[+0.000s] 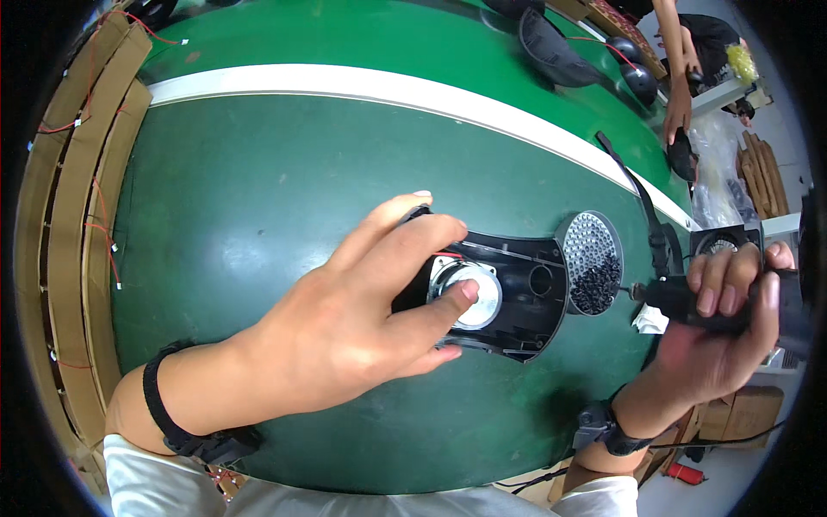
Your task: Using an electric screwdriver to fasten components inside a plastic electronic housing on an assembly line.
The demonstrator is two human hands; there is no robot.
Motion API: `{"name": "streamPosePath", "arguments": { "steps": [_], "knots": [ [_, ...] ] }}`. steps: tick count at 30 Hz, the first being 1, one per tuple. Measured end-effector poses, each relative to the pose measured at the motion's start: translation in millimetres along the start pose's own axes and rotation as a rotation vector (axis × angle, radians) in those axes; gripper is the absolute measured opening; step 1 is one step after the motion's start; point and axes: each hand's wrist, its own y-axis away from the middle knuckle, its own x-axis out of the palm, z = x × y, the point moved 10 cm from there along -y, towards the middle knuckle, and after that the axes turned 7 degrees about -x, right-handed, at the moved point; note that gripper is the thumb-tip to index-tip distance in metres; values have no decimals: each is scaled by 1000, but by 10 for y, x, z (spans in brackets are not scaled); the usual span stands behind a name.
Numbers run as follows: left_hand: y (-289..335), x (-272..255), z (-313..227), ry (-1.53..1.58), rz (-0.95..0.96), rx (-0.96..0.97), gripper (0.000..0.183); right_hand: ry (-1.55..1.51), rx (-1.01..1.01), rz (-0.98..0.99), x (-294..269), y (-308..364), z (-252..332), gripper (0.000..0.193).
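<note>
My left hand (336, 323) is closed over a black plastic housing (530, 310) lying on the green table. Its thumb rests on the silver round back of a speaker (487, 297) set inside the housing; the fingers curl over the far edge. My right hand (711, 353) grips a black electric screwdriver (668, 297), held level with its bit pointing left. The bit's tip is beside the rim of a round grey dish (590, 231). Small black screws (599, 289) are heaped in the dish's near part. Whether a screw sits on the bit, I cannot make out.
Cardboard dividers (69, 250) with red wires line the left edge. Beyond a white rail (345, 82), black shells (556, 52) lie on a bright green surface. Another person's hand (678, 112) touches a black part at far right. White tissue (650, 320) lies near the dish, below a black strap (646, 198).
</note>
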Motion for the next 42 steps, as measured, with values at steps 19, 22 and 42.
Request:
{"name": "streamPosePath", "arguments": {
  "steps": [19,22,42],
  "knots": [
    [-14,-18,-4,-136,70,-49,56,-6,-6,-131,53,96,-498,26],
    [-17,-14,8,-125,70,-53,55,0,17,-134,54,121,-528,25],
    [12,-30,24,-97,21,-2,54,-29,-20,-138,34,110,-440,29]
  ]
}}
